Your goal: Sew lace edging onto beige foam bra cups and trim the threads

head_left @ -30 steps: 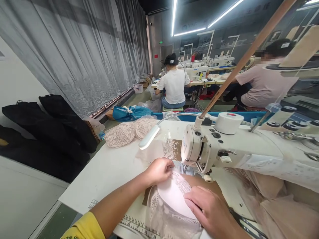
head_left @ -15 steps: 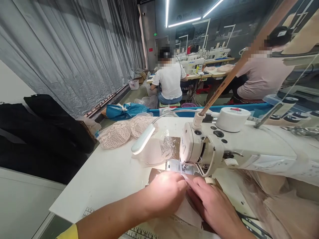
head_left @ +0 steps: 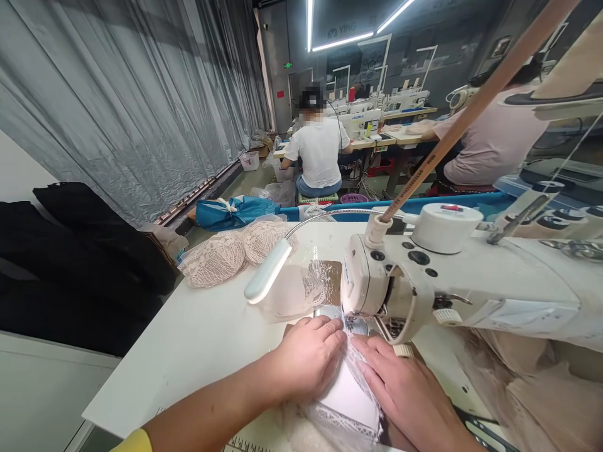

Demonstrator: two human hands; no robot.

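A white lace-edged fabric piece, like a bra cup (head_left: 346, 398), lies on the sewing machine's bed between my hands, its upper end close under the needle area. My left hand (head_left: 311, 355) rests on its left side, fingers laid over the cloth and pointing toward the presser foot; its thumb is hidden. On the right lace border, my right hand (head_left: 400, 386) lies with fingers stretched out and pressing down. The white sewing machine (head_left: 365, 276) stands just beyond both hands. Behind the needle, a sheer lace-trimmed cup (head_left: 287, 292) rests on the table.
A lamp (head_left: 268, 270) on a bendable neck hangs over the white table (head_left: 155, 351). Lace cups (head_left: 214, 257) lie at its back left, beige fabric (head_left: 541, 383) under the machine arm. Scissors (head_left: 485, 433) are by my right wrist. Two people sit at machines ahead.
Both hands were pinched together over the lace near the needle. They have moved apart and flattened onto the fabric, so more of the white piece shows between them.
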